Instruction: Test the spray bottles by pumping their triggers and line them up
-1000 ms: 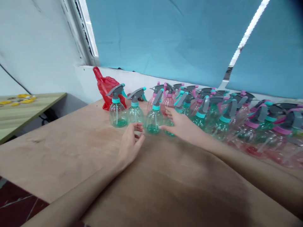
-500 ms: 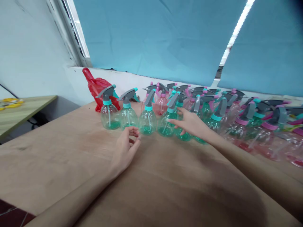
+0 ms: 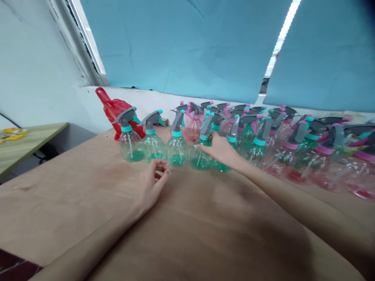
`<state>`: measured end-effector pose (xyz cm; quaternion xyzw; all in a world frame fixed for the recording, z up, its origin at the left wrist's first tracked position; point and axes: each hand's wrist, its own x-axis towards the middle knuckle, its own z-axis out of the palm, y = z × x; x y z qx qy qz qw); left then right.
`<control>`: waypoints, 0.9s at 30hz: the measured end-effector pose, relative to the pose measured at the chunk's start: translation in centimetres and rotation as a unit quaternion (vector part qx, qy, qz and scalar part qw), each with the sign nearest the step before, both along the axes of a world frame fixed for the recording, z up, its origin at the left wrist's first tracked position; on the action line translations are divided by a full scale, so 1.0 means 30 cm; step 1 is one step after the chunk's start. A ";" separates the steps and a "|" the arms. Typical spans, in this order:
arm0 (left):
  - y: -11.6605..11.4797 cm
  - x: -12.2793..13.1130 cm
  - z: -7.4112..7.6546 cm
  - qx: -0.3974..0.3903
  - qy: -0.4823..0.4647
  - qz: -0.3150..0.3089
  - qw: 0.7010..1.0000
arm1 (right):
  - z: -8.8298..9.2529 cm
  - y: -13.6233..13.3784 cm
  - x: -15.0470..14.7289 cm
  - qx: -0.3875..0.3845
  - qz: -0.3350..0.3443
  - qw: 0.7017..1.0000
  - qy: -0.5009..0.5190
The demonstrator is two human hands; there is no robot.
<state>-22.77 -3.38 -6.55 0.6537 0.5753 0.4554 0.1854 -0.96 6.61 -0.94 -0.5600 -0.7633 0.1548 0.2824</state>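
A row of clear green spray bottles with grey trigger heads and turquoise collars stands on the wooden table (image 3: 181, 218). My right hand (image 3: 221, 149) is at one green spray bottle (image 3: 200, 160), its thumb across the upper body and its fingers curving behind, partly hidden. That bottle stands upright on the table. My left hand (image 3: 152, 181) rests on the tabletop, loosely curled with thumb and fingers apart, holding nothing. Just beyond it are a second green bottle (image 3: 154, 146) and a third green bottle (image 3: 177, 151).
Pink spray bottles (image 3: 299, 166) crowd the right side, mixed with green ones, and more stand behind along the wall. A red plastic bag (image 3: 113, 109) lies at the back left. Another table (image 3: 38, 134) with yellow items (image 3: 13, 134) is at far left. A blue curtain (image 3: 187, 50) hangs behind.
My right hand has closed in around the green bottle, its fingers less spread than before. My left hand stays loosely curled on the table. The view has shifted slightly right.
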 end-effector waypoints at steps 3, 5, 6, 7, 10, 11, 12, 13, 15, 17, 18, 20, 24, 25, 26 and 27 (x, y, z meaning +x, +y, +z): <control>-0.003 0.024 0.011 -0.006 0.012 -0.016 1.000 | 0.011 -0.078 0.021 0.014 0.008 0.999 -0.038; -0.006 0.055 0.027 0.000 0.017 -0.032 0.999 | 0.016 -0.146 0.041 0.022 0.016 0.998 -0.063; -0.008 0.077 0.038 0.006 0.018 -0.041 0.999 | 0.018 -0.182 0.054 0.033 0.030 0.995 -0.095; -0.011 0.103 0.052 0.014 0.016 -0.053 0.998 | 0.019 -0.218 0.067 0.039 0.034 0.991 -0.120; -0.024 0.201 0.108 0.026 0.013 -0.104 0.994 | 0.020 -0.314 0.114 0.054 0.066 0.987 -0.137; -0.031 0.240 0.129 0.018 0.007 -0.137 0.990 | 0.018 -0.340 0.131 0.056 0.080 0.986 -0.137; -0.039 0.279 0.151 0.022 -0.001 -0.157 0.987 | 0.016 -0.363 0.149 0.059 0.092 0.985 -0.136; -0.047 0.319 0.172 0.022 -0.006 -0.174 0.984 | 0.013 -0.383 0.168 0.063 0.106 0.983 -0.133; -0.065 0.396 0.206 0.012 -0.020 -0.186 0.982 | 0.004 -0.417 0.205 0.074 0.125 0.981 -0.131; -0.081 0.466 0.224 0.012 -0.019 -0.177 0.984 | -0.006 -0.442 0.243 0.089 0.132 0.978 -0.134; -0.086 0.496 0.227 0.017 -0.018 -0.169 0.985 | -0.011 -0.452 0.262 0.098 0.134 0.977 -0.135; -0.090 0.551 0.222 0.029 -0.018 -0.160 0.986 | -0.020 -0.464 0.303 0.118 0.137 0.975 -0.127; -0.070 0.628 0.203 0.044 -0.051 -0.191 0.979 | -0.053 -0.450 0.411 0.120 0.166 0.973 -0.103; -0.061 0.641 0.202 0.042 -0.055 -0.195 0.978 | -0.069 -0.438 0.446 0.109 0.180 0.972 -0.104; -0.052 0.651 0.204 0.038 -0.053 -0.195 0.979 | -0.090 -0.424 0.484 0.096 0.194 0.971 -0.105; -0.043 0.659 0.208 0.029 -0.045 -0.190 0.980 | -0.115 -0.408 0.524 0.086 0.203 0.970 -0.106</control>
